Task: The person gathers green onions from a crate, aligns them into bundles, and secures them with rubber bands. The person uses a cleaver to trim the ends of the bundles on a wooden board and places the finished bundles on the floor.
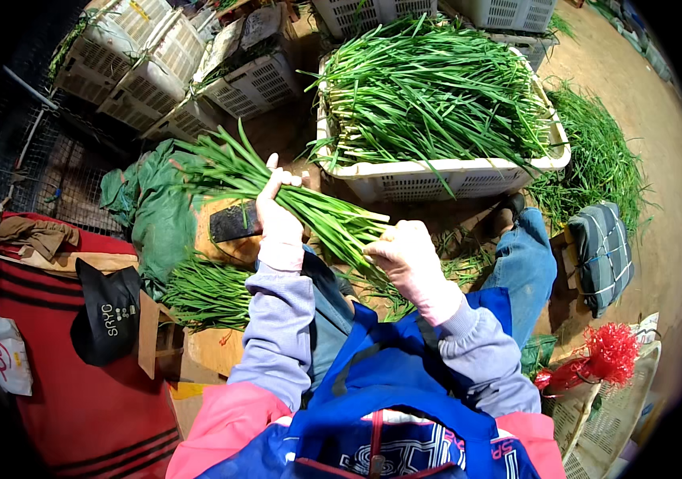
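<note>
A bundle of long green garlic chives lies slantwise in front of me, its leafy tips to the upper left and its cut stem ends to the lower right. My left hand grips the bundle around its middle. At the stem ends is my right hand, its fingers closed on some stalks at the edge. Beyond my hands, a white plastic crate is heaped with more chives. Another pile of chives rests beside my left forearm.
Loose greens lie on the floor right of the crate. A padded stool stands at the right, near a bunch of red ties. White crates are stacked upper left. A green cloth sack and a red cover are at the left.
</note>
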The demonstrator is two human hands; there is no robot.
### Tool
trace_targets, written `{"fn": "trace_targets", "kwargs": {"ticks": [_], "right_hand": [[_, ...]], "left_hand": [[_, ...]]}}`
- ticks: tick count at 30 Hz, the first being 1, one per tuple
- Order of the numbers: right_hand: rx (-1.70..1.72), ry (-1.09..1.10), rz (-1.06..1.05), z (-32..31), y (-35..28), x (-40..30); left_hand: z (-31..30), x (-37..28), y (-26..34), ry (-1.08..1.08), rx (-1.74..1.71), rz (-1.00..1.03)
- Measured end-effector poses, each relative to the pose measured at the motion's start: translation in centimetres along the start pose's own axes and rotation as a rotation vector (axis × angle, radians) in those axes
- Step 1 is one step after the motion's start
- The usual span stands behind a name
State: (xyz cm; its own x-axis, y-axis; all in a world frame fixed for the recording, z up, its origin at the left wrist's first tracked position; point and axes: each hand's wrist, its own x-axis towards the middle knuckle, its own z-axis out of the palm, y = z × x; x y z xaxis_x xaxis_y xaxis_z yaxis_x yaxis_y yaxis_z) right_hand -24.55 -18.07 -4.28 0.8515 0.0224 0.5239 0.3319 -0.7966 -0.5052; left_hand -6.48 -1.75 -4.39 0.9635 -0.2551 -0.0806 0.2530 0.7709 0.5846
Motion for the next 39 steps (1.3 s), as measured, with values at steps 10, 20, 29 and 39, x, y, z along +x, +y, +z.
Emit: {"fn": "trace_targets", "kwargs": {"ticks": [10,20,29,39], "right_hand": [[0.938,0.518,0.662,-5.7,2.3,2.3],[0.985,-0.102,0.991,-1.8,4.2,-5.8],[1.426,-0.144,0.583,-5.4,2.2,-7.0],[0.067,0.063,0.322,3.3,1.0,2.0]], "left_hand": [[0.0,0.4,0.5,0.057,0.221,-0.254],[-1.1,2.2,2.2,0.132,0.142,-0.238],[-1.5,3.1,3.0,0.371,0.124,-0.257],[4.4,4.3,-1.8,0.108,0.292,-0.401]]}}
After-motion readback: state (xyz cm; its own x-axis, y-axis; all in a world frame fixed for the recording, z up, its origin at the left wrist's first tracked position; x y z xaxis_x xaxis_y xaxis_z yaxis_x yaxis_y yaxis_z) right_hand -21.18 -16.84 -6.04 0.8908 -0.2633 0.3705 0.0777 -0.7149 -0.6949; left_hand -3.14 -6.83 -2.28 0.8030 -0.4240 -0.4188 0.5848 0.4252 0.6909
